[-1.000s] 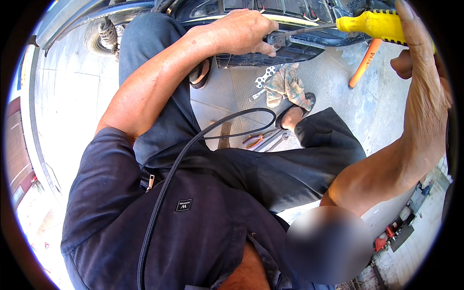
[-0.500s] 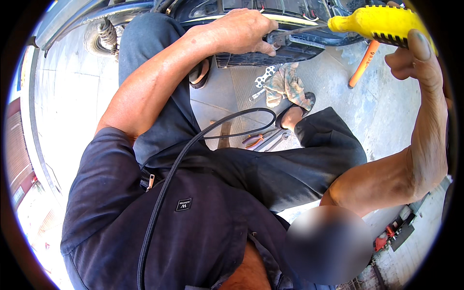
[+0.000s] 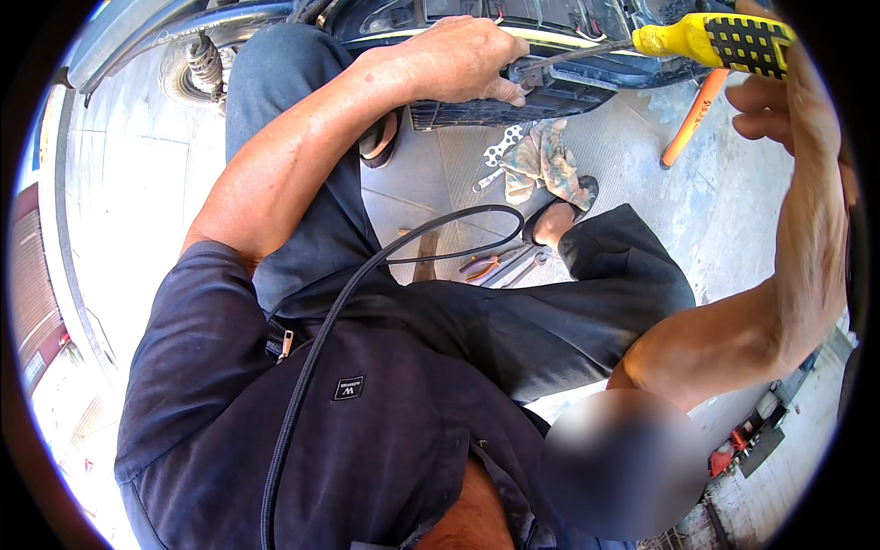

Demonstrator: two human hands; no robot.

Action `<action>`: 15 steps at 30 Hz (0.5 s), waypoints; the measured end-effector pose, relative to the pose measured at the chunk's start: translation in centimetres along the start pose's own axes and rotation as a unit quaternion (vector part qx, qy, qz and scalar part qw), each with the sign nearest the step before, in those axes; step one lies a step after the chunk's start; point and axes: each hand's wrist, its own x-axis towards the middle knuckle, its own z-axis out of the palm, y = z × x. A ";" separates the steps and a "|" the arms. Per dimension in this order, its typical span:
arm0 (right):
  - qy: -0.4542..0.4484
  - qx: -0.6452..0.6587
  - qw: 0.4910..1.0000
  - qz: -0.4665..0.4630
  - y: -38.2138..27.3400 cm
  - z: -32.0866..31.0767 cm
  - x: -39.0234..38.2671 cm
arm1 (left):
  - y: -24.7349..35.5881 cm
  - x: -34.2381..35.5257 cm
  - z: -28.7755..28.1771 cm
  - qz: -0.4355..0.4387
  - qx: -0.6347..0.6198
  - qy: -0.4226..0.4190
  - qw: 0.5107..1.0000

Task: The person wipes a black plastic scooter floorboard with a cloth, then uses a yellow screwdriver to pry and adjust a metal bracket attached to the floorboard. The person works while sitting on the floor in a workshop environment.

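Note:
My right hand (image 3: 779, 105) is closed on the end of a large screwdriver with a yellow handle (image 3: 674, 38) and black ribbed grip patches. Its thin metal shaft (image 3: 587, 52) runs left to a small dark fitting (image 3: 529, 75), where the tip meets it or is hidden. My left hand (image 3: 467, 60) has thumb and fingers closed around that fitting from the left. The fitting sits on the edge of a black vehicle body panel (image 3: 495, 110); what lies under my left fingers is hidden.
A patterned rag (image 3: 550, 160) and a wrench (image 3: 489, 180) lie on the tiled floor, beside my sandalled foot (image 3: 555, 223). Orange-handled pliers (image 3: 480, 268) and other tools lie by my leg. An orange handle (image 3: 694, 119) leans at the right. A black cable (image 3: 403, 243) loops over my lap.
The yellow handle has turned, so a black ribbed patch now faces up. My right hand has rolled with it, and the handle has shifted slightly right. My left hand stays put.

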 end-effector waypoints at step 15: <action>0.002 0.004 1.000 0.003 1.7 -0.1 0.1 | -0.2 0.0 0.5 -0.002 -0.001 0.010 1.000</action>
